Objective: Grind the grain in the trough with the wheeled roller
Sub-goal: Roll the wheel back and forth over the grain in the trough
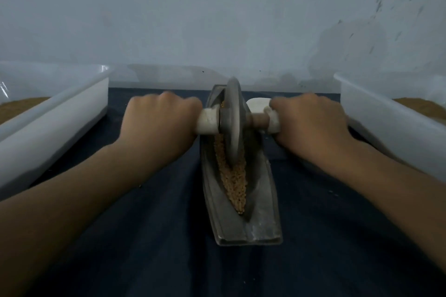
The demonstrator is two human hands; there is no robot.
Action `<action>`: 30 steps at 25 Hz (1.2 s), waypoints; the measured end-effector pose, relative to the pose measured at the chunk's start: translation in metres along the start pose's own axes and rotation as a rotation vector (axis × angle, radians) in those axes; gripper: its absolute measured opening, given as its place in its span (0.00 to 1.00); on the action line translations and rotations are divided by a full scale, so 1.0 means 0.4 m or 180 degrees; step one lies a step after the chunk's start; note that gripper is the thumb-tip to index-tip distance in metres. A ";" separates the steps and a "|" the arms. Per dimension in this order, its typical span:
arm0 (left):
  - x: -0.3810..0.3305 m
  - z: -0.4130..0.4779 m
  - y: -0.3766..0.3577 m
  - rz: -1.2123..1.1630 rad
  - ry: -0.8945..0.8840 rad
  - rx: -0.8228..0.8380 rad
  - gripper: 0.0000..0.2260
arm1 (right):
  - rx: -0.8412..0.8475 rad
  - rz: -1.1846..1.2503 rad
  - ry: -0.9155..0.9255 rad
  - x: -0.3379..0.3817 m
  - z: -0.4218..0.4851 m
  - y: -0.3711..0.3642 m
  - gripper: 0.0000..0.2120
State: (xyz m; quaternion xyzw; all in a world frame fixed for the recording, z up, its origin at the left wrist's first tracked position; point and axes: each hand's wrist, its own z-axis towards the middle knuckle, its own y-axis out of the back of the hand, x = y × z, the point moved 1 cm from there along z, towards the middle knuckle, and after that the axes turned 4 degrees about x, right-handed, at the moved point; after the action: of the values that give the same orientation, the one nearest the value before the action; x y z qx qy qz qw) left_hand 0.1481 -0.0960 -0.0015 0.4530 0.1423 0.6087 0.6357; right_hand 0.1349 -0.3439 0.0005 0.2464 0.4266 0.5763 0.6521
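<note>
Lying lengthwise on the dark blue cloth (144, 248), the grey metal trough (263, 219) has its near end toward the person and a strip of tan grain (235, 183) along its groove. Farther along, the wheeled roller (233, 123) stands upright in the groove with its disc down in the grain, the left hand (156, 120) curled tight round one handle and the right hand (311, 120) round the other, knuckles up. Beyond them the left tub (60, 113) and the right tub (376, 113), both white with something brown inside, flank the cloth before a pale wall (217, 19).
</note>
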 end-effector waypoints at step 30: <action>-0.002 -0.051 0.074 -0.0036 -0.0219 -0.0092 0.15 | -0.0053 0.0332 0.0206 -0.016 -0.092 0.047 0.12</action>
State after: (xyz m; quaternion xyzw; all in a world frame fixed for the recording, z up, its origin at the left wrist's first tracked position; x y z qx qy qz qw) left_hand 0.1138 -0.0931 0.0091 0.4636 0.1141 0.5911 0.6501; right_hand 0.0941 -0.3525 -0.0014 0.2441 0.4293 0.6207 0.6090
